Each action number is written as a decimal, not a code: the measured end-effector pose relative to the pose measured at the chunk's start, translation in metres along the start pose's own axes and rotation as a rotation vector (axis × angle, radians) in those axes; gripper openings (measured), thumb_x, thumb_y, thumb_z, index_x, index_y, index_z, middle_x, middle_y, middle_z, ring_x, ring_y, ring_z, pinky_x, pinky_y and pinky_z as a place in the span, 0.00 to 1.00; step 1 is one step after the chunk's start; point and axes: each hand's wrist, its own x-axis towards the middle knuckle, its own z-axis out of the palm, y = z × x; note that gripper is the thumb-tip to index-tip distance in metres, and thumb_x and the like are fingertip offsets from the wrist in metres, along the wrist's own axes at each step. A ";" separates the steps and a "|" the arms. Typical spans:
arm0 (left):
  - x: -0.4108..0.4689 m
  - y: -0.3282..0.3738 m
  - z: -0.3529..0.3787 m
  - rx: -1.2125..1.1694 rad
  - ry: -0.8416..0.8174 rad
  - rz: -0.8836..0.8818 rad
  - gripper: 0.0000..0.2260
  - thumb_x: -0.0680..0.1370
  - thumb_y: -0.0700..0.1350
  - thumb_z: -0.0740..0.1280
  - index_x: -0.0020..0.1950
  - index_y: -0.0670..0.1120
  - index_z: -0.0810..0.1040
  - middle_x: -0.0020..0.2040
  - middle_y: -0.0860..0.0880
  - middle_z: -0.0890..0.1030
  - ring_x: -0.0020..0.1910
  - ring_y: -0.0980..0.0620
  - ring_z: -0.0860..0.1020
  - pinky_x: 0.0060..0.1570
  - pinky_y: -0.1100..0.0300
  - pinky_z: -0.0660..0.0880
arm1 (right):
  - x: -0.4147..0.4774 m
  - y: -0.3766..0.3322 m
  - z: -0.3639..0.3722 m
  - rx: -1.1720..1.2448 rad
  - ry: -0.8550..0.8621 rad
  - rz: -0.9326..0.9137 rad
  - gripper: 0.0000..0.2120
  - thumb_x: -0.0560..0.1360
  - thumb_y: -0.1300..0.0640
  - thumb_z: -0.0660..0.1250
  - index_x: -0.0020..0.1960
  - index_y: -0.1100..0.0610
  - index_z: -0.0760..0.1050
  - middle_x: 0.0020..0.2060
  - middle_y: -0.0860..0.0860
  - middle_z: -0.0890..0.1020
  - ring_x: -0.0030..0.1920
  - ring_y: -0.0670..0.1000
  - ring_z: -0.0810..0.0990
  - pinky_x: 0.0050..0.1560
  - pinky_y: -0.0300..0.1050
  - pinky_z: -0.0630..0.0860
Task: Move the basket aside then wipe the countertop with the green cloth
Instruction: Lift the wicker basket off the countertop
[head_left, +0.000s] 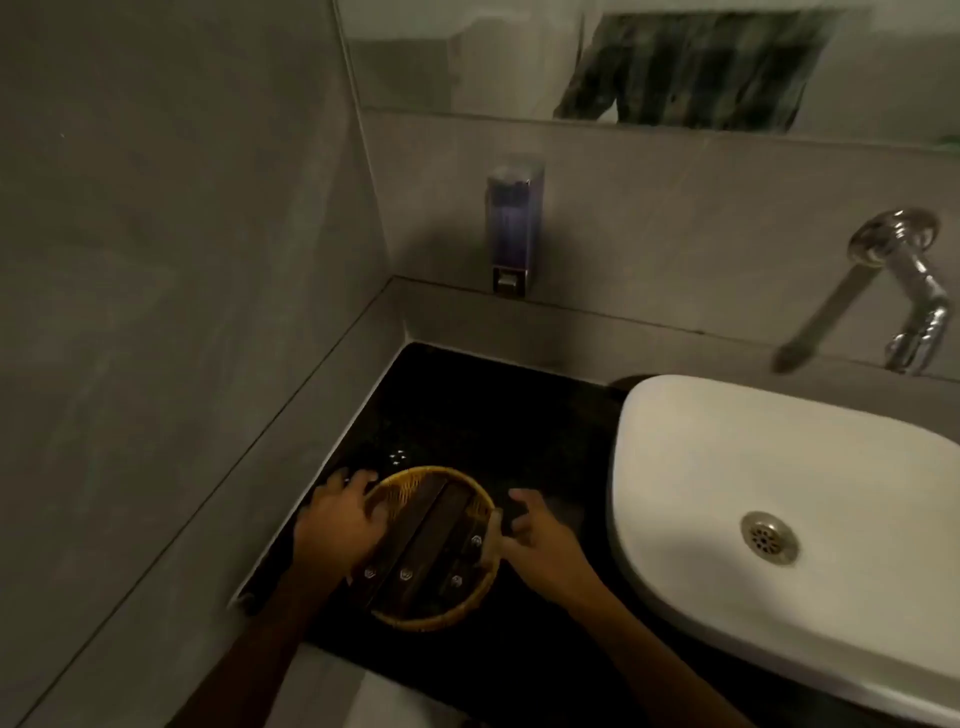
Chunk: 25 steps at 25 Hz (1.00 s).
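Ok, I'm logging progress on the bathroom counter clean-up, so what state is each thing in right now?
Basket: on the black countertop, gripped on both sides, dark slats inside.
Left hand: holding the basket's left rim.
Right hand: holding the basket's right rim.
Countertop: not yet wiped; no cloth in view.
Sink: dry-looking, nothing in it, drain open.
Tap: no water running.
Soap dispenser: wall-mounted, untouched.

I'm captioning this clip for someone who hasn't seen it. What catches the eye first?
Two hands, left hand and right hand, grip a round woven basket on the black countertop near the corner. A white basin fills the right side, beneath a chrome tap.
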 end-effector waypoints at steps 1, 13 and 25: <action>0.003 -0.013 0.002 -0.049 -0.037 -0.069 0.23 0.76 0.52 0.64 0.70 0.50 0.67 0.66 0.39 0.73 0.63 0.38 0.72 0.61 0.43 0.71 | 0.006 -0.001 0.013 0.028 -0.035 0.039 0.25 0.76 0.55 0.64 0.70 0.51 0.60 0.48 0.49 0.77 0.46 0.47 0.81 0.41 0.35 0.79; -0.062 0.025 0.043 -0.484 -0.206 0.053 0.23 0.78 0.37 0.64 0.72 0.48 0.66 0.65 0.43 0.75 0.61 0.44 0.76 0.59 0.47 0.76 | -0.085 0.072 -0.005 0.268 0.349 0.283 0.26 0.72 0.64 0.69 0.66 0.47 0.68 0.51 0.46 0.80 0.50 0.47 0.81 0.51 0.49 0.82; -0.098 0.122 0.075 -0.251 0.031 0.131 0.21 0.77 0.46 0.65 0.70 0.51 0.67 0.65 0.44 0.74 0.64 0.44 0.72 0.59 0.47 0.72 | -0.167 0.137 -0.094 0.007 0.125 0.329 0.09 0.71 0.49 0.72 0.38 0.54 0.77 0.34 0.49 0.82 0.36 0.45 0.79 0.40 0.39 0.77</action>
